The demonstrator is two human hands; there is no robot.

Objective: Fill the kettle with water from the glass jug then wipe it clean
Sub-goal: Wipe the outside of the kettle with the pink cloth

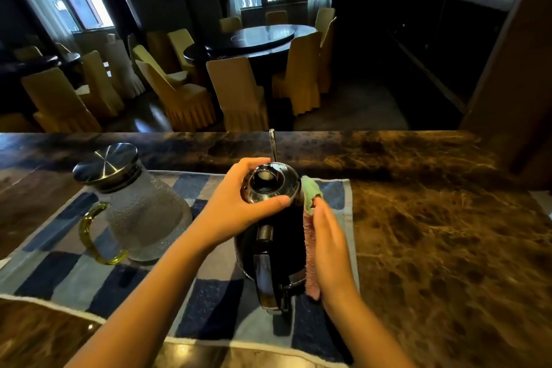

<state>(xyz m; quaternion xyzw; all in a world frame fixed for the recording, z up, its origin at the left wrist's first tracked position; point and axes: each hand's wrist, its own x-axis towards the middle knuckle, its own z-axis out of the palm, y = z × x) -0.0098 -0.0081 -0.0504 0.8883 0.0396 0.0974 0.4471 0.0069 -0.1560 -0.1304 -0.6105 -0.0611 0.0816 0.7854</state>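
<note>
Left hand (236, 212): fingers and thumb curled round the steel top of the kettle (268, 188), gripping it.
Right hand (328, 245): fingers straight, pressing a pink and green cloth (310, 248) flat against the kettle's right side.
Kettle: upright on a blue checked mat (89, 278), handle toward the person, thin spout (272, 145) pointing away.
Glass jug (143, 218): left of the kettle on the same mat, steel lid on, yellow handle; the left forearm crosses just beside it.
Tabletop (433, 233): brown marble.
Beyond: round table (263, 39), covered chairs (239, 92).
</note>
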